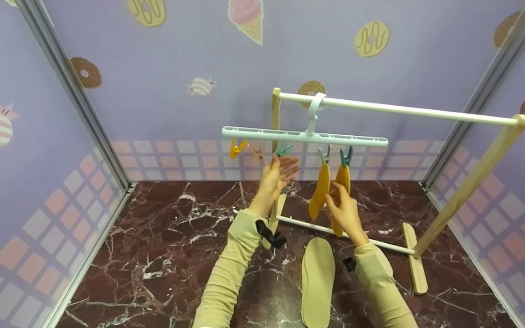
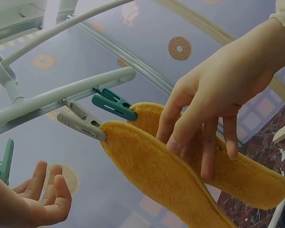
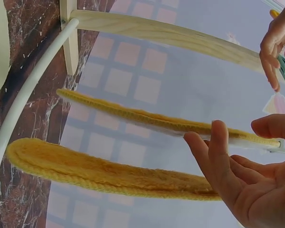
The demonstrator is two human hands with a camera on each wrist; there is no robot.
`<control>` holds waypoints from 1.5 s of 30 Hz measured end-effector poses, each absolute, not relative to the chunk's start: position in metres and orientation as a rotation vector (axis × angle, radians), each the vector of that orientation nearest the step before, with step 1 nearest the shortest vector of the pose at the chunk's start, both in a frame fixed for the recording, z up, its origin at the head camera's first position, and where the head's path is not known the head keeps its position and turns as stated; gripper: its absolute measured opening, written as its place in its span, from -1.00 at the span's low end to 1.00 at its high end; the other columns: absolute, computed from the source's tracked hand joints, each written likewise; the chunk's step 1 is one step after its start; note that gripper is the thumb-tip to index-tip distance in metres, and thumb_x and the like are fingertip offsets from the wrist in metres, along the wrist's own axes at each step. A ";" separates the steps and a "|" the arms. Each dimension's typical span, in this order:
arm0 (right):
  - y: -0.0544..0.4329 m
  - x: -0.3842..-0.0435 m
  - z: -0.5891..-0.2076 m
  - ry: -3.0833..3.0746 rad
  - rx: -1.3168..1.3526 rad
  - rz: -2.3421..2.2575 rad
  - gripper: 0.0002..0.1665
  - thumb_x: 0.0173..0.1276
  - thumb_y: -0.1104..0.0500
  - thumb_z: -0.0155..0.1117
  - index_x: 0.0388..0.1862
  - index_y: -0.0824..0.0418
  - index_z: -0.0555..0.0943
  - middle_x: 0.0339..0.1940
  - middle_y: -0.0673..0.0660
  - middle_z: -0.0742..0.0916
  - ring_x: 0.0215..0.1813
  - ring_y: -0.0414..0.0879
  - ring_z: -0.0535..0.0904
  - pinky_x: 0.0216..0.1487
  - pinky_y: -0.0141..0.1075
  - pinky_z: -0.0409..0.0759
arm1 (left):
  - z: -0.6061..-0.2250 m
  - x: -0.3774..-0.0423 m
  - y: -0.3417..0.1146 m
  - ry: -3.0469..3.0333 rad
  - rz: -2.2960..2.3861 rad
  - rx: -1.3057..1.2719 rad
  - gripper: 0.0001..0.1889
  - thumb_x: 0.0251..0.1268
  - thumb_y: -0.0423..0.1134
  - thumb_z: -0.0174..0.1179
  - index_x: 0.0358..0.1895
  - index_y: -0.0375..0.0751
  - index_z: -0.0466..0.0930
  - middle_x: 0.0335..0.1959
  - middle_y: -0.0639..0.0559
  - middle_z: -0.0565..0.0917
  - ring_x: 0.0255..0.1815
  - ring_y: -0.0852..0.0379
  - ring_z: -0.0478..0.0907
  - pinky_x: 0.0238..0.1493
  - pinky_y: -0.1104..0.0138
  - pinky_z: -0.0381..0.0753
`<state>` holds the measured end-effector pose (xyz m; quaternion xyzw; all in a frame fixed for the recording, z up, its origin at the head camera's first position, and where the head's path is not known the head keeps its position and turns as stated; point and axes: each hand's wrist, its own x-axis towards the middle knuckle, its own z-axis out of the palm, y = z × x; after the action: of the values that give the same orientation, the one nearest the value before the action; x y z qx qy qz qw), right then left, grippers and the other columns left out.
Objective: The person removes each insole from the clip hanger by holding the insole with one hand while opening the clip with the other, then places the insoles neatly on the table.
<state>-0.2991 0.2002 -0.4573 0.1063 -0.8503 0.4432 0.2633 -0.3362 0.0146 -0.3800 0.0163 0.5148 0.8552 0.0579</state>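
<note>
Two fuzzy yellow insoles hang from a pale hanger. A grey clip grips the nearer insole, and a dark teal clip grips the farther insole. My right hand is among them, its fingers loosely spread and its fingertips right at the nearer insole's edge in the left wrist view. Beneath the hanger's middle, my left hand has its palm turned up and fingers extended. Its thumb is at a green clip, which hangs with nothing in it.
A white rail on a wooden stand carries the hanger. An orange clip and a pinkish clip hang at its left. Beige insoles lie overlapped on the dark marbled surface, in front of the stand's lower bar.
</note>
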 end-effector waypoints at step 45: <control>0.183 -0.312 -0.438 -2.373 0.152 1.073 -0.52 0.17 0.00 0.24 0.03 0.19 0.48 -0.51 0.14 0.70 -0.48 -0.05 0.62 -0.45 -0.16 0.55 | -0.371 -0.343 0.045 2.053 2.170 0.422 -0.57 0.39 -0.15 -0.16 0.30 -0.01 0.19 0.34 -0.03 0.25 0.37 0.00 0.14 0.24 -0.11 0.17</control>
<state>-0.3118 0.1833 -0.4382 0.0561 -0.8776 0.3969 0.2631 -0.3429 0.0446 -0.3706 0.1396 0.6791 0.7180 0.0624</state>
